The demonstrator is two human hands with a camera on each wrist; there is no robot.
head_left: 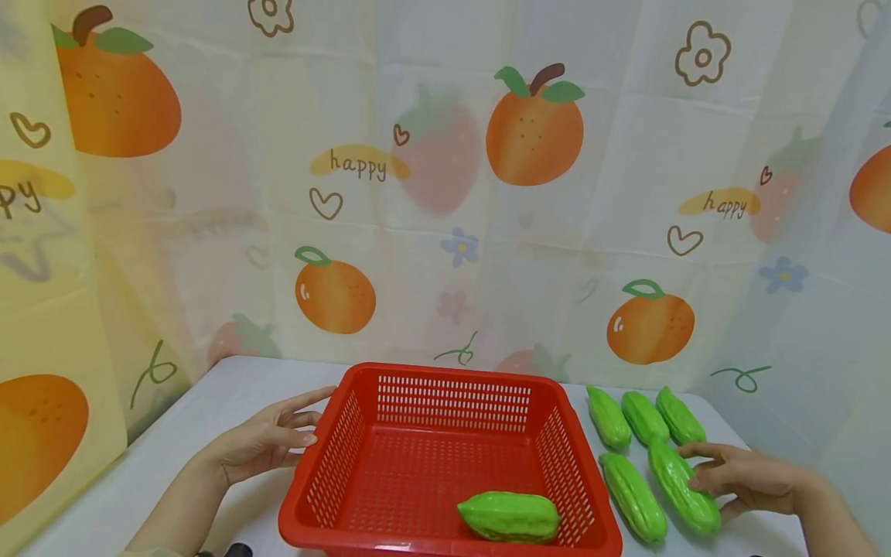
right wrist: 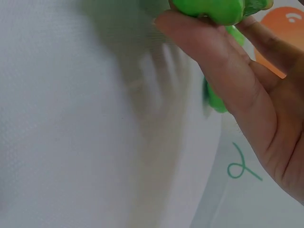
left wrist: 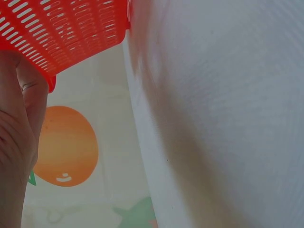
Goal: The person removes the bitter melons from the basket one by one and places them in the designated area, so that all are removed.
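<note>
A red plastic basket (head_left: 445, 464) with slotted walls stands on the white table, and one bright green, ridged bitter melon (head_left: 511, 517) lies inside near its front wall. My left hand (head_left: 267, 433) touches the outside of the basket's left rim with loosely extended fingers. In the left wrist view that hand (left wrist: 16, 109) is beside the basket wall (left wrist: 71, 33), its fingertips hidden. To the right of the basket, my right hand (head_left: 748, 480) holds a bitter melon (head_left: 685, 487) between thumb and fingers. The right wrist view shows the thumb against this melon (right wrist: 213, 8).
Another bitter melon (head_left: 633, 495) lies between the held one and the basket. Behind are three more, left (head_left: 609, 418), middle (head_left: 644, 418) and right (head_left: 680, 416). A fruit-printed curtain (head_left: 445, 193) hangs along the table's back and sides. A dark object (head_left: 239, 550) shows at the bottom edge.
</note>
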